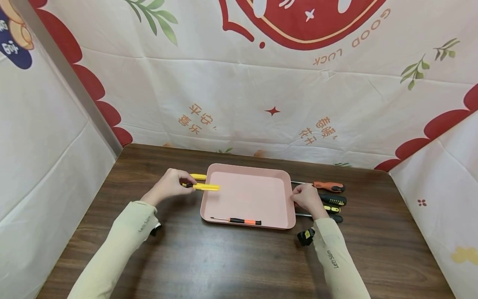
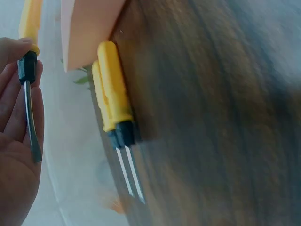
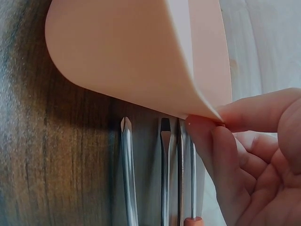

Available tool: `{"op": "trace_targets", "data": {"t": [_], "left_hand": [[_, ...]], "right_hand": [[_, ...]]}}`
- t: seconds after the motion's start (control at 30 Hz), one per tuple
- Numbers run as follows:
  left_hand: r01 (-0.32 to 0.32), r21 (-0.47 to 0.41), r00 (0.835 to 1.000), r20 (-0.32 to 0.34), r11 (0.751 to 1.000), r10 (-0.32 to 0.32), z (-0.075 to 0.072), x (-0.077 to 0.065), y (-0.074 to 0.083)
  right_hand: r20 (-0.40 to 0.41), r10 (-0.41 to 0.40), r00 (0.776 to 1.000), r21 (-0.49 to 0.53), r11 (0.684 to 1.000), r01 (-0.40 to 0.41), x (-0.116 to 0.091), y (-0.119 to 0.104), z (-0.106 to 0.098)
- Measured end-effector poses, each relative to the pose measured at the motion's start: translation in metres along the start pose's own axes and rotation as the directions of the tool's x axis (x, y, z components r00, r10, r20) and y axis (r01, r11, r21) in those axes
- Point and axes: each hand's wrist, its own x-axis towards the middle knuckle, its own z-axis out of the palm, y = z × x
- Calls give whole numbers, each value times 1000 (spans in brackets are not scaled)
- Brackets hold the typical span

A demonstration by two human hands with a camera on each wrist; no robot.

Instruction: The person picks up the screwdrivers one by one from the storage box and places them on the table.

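Observation:
My left hand (image 1: 172,182) pinches a yellow-handled screwdriver (image 1: 206,187) near its black collar, its handle reaching over the left rim of a pink tray (image 1: 246,191). In the left wrist view the flat steel blade (image 2: 31,117) runs back along the palm. With thumb and fingers my right hand (image 1: 308,198) grips the tray's right rim, also seen in the right wrist view, where the fingers (image 3: 258,110) pinch the edge. Inside the tray, along its near side, lies a thin black-and-orange screwdriver (image 1: 244,221).
Left of the tray, two yellow-handled screwdrivers (image 2: 113,84) lie side by side on the wooden table (image 1: 209,257). At the right are an orange-handled screwdriver (image 1: 328,186) and several black-handled or black-and-yellow ones (image 1: 333,200), shafts toward the tray. A printed cloth (image 1: 239,91) hangs behind.

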Motion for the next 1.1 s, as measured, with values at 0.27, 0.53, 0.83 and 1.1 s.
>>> {"op": "trace_targets", "data": {"t": [0.27, 0.53, 0.83, 1.1], "left_hand": [[62, -15, 998, -18, 998, -62, -3, -8, -17], [100, -22, 995, -18, 995, -100, -5, -14, -29], [114, -23, 992, -52, 993, -115, -9, -22, -43], [163, 0, 986, -31, 987, -163, -9, -27, -53]], "right_hand": [[2, 2, 1000, -3, 1000, -2, 1, 0, 1], [0, 3, 1000, -4, 1000, -3, 2, 2, 1], [1, 5, 1000, 1, 1000, -5, 3, 3, 2], [8, 21, 1000, -4, 1000, -21, 3, 1, 2]]}}
